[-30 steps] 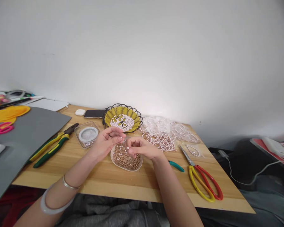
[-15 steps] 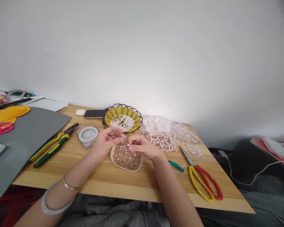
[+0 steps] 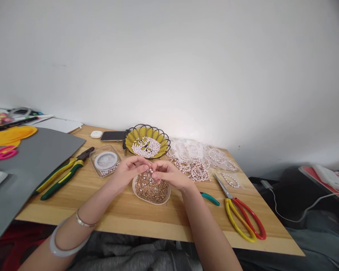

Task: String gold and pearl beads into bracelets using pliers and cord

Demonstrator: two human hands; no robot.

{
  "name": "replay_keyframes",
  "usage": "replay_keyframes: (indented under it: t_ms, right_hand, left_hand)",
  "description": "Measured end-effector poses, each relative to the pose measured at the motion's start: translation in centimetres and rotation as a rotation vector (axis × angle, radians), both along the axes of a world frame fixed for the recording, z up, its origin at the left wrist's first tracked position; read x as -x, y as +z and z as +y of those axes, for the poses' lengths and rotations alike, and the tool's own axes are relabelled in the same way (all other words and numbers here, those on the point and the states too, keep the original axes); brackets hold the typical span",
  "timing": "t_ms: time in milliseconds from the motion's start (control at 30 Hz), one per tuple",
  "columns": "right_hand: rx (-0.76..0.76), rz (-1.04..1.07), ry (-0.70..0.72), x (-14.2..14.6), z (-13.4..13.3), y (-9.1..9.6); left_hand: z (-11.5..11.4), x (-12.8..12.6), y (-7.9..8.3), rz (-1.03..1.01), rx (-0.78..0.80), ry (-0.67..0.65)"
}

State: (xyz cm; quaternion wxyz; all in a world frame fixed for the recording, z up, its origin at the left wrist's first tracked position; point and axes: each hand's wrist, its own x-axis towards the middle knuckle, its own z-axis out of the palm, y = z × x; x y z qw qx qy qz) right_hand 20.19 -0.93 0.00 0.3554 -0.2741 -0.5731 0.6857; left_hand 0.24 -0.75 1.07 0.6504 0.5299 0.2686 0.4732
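My left hand (image 3: 134, 170) and my right hand (image 3: 168, 174) meet at the fingertips above a bowl (image 3: 135, 194) of small gold beads (image 3: 152, 191), with some white ones mixed in. A tiny white bead (image 3: 151, 171) shows between the two hands, at my right thumb and fingers, which are closed in a pinch. My left thumb and fingers are also closed; what they grip is too small to make out. Behind the hands stands a black-wire basket (image 3: 161, 131) with a yellow lining, holding white pearl beads (image 3: 146, 146).
A clear box (image 3: 93, 165) with a spool (image 3: 105, 161) and yellow-green pliers (image 3: 63, 175) lie left. Bagged bead strings (image 3: 196, 167), a teal handle (image 3: 210, 198) and red-yellow scissors (image 3: 240, 214) lie right. A phone (image 3: 113, 136) and white case (image 3: 96, 134) sit near the wall.
My left fingers have come down and right to meet my right fingertips; before, they were raised and slightly apart. My right hand has barely shifted.
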Motion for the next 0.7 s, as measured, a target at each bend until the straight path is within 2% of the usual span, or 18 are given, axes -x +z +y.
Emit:
replay_keyframes:
  t_ms: [167, 433, 567, 700]
  right_hand:
    - [-0.019, -0.018, -0.019, 0.2, -0.1, 0.1]
    - [-0.067, -0.058, -0.088, 0.7, -0.7, 1.0]
    - [-0.089, -0.078, -0.139, 0.4, -1.1, 1.4]
    - [-0.129, -0.086, -0.220, 0.0, -1.5, 1.0]
  left_hand:
    - [0.1, 0.1, 0.1, 0.062, -0.037, 0.010]
    - [0.4, 0.1, -0.4, 0.133, -0.066, 0.105]
    - [0.5, 0.1, -0.3, 0.175, -0.094, 0.128]
    - [0.5, 0.1, -0.1, 0.212, -0.127, 0.110]
